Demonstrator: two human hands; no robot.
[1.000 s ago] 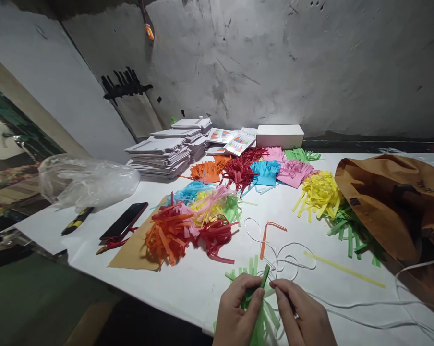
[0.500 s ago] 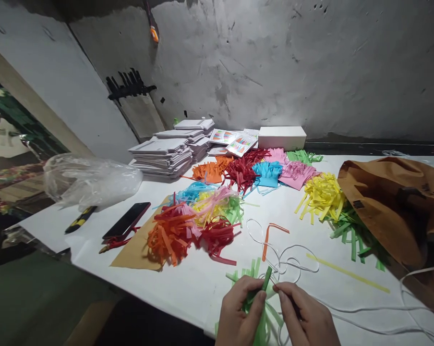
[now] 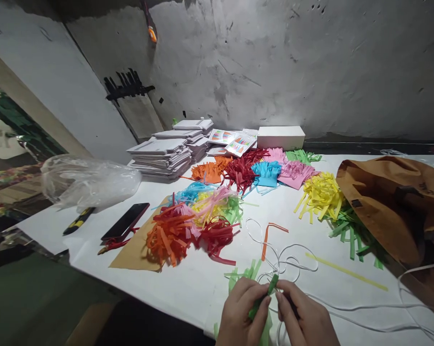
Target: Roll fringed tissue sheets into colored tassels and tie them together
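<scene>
My left hand (image 3: 244, 307) is closed on a green paper tassel (image 3: 273, 283), its rolled dark-green top poking out between thumb and forefinger. Pale green fringe hangs below the fingers. My right hand (image 3: 301, 310) is pinched right beside that top, its fingertips touching or almost touching it. What sits in the pinch is too thin to make out. Loops of white string (image 3: 292, 262) lie just beyond both hands, and strands run off to the right. Another light green fringe (image 3: 244, 271) rests on the table behind my left hand.
Mixed paper tassels (image 3: 174, 230) lie on brown paper (image 3: 130, 257), with more fringes (image 3: 266, 173) behind. Around them are a phone (image 3: 125, 222), a cutter knife (image 3: 79, 221), a plastic bag (image 3: 90, 180), stacked white packets (image 3: 159, 158), a white box (image 3: 281, 138) and a brown bag (image 3: 382, 202).
The green tassel's top has moved slightly right and down, tilting toward my right hand. My right fingertips have closed in beside it. The view has shifted a little.
</scene>
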